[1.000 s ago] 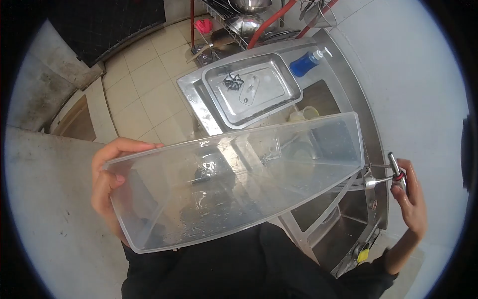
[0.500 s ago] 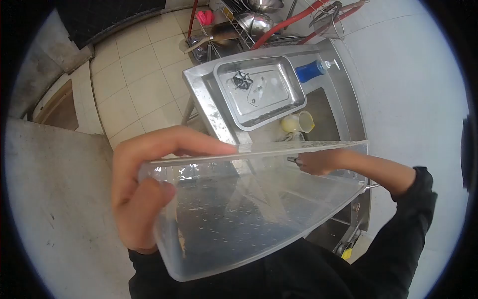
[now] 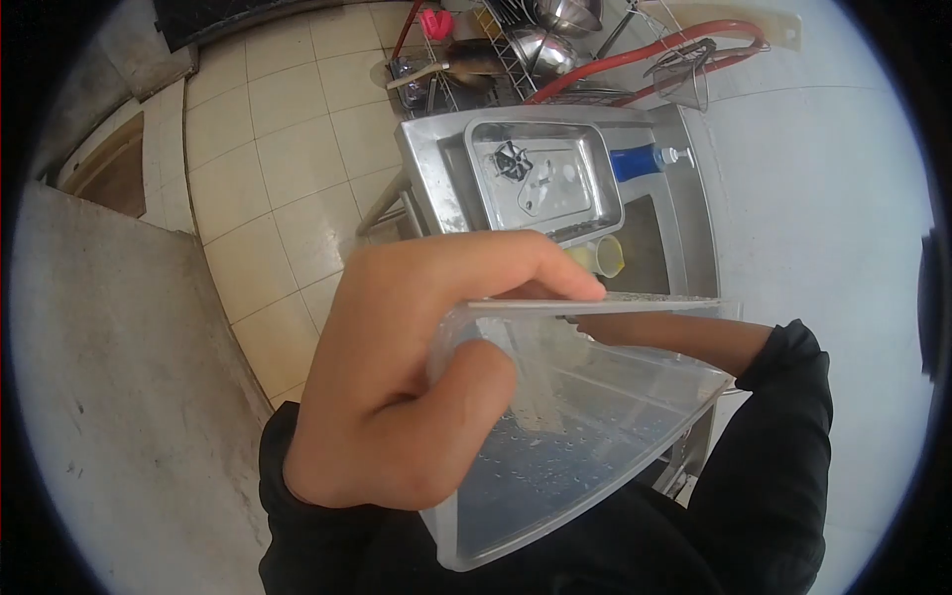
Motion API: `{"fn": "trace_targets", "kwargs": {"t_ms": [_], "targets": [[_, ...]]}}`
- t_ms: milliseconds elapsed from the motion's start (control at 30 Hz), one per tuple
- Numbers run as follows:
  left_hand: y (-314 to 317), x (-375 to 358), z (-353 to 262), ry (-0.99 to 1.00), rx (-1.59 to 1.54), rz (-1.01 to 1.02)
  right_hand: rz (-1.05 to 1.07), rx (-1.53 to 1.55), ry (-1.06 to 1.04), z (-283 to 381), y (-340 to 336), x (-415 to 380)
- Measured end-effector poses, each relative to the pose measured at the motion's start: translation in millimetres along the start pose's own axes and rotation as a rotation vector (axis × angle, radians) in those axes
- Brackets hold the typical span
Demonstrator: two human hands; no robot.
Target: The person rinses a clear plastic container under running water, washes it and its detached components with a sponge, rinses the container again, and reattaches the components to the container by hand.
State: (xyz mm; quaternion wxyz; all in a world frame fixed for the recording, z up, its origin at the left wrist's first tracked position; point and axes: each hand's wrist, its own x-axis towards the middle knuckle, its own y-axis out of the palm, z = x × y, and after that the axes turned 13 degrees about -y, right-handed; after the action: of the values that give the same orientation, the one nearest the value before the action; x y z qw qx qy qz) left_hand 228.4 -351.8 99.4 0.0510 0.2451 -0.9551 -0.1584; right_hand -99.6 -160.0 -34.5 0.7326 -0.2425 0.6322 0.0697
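Observation:
In the head view, my left hand (image 3: pixel 426 377) grips the left corner of a clear plastic container (image 3: pixel 575 466), fingers over its upper rim and thumb on the near wall. Water drops cover the plastic, which is tilted over the sink area. Behind and through the see-through wall shows my right hand (image 3: pixel 605 328), closed, with a small greyish tip poking out at its left. What that tip belongs to is hidden. Just beyond the container's upper rim stands a yellowish-white cup (image 3: pixel 609 256) by the sink.
A steel tray (image 3: pixel 605 183) with a dark spoked piece (image 3: pixel 512 161) rests on the steel sink counter (image 3: pixel 428 169). Beside it lies a blue pump bottle (image 3: pixel 637 163). Farther back is a wire rack (image 3: pixel 496 50) with metal bowls (image 3: pixel 543 55) and a red hose (image 3: pixel 595 64).
My left hand and the container's held corner have moved right and look larger. The right hand now shows less, its grey piece mostly hidden. The whole view has shifted slightly.

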Motion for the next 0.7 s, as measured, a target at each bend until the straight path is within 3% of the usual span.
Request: {"fn": "trace_targets", "kwargs": {"t_ms": [133,267,367,700], "targets": [[-1,1,-7,-0.022,0.022,-0.014,-0.154,-0.248,0.161,6,24,3],[1,5,-4,0.045,0.011,-0.062,-0.242,-0.135,0.167,11,15,5],[-1,10,-7,-0.063,-0.051,0.062,-0.296,-0.072,0.171,13,10,6],[25,-1,-9,0.146,0.171,-0.048,-0.539,0.149,0.244,19,-2,1]]}}
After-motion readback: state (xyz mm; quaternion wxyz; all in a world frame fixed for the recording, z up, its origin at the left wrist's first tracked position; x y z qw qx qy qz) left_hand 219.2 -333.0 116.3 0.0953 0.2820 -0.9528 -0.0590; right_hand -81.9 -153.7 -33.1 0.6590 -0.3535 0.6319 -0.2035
